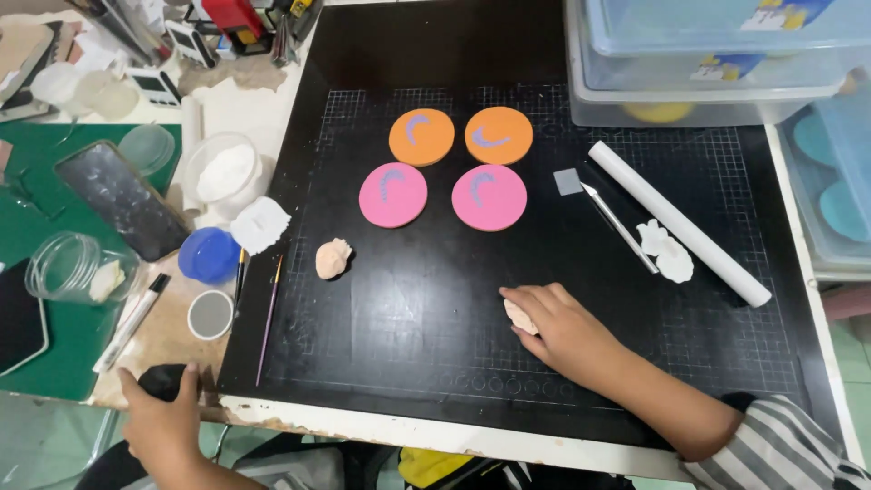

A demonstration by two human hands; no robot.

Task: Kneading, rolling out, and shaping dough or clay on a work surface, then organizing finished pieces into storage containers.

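Left hand at the near left edge of the bench, grip closed around a small black object that sits on the worn corner. Right hand lies palm-down on the black cutting mat, near right of centre, fingers curled over a peach clay piece and pressing it to the mat; only the clay's left end shows. Striped sleeve at the near right corner. Second peach clay lump sits apart, left of centre on the mat. Far centre: two orange discs and, just nearer, two pink discs, each with a pale purple curved mark. Right of them, a small grey square, a craft knife, white clay scraps and a white roller lying diagonally. Off the mat's left edge: thin paintbrush, blue lid, white tub, glass jar. Clear storage boxes stand at far right.
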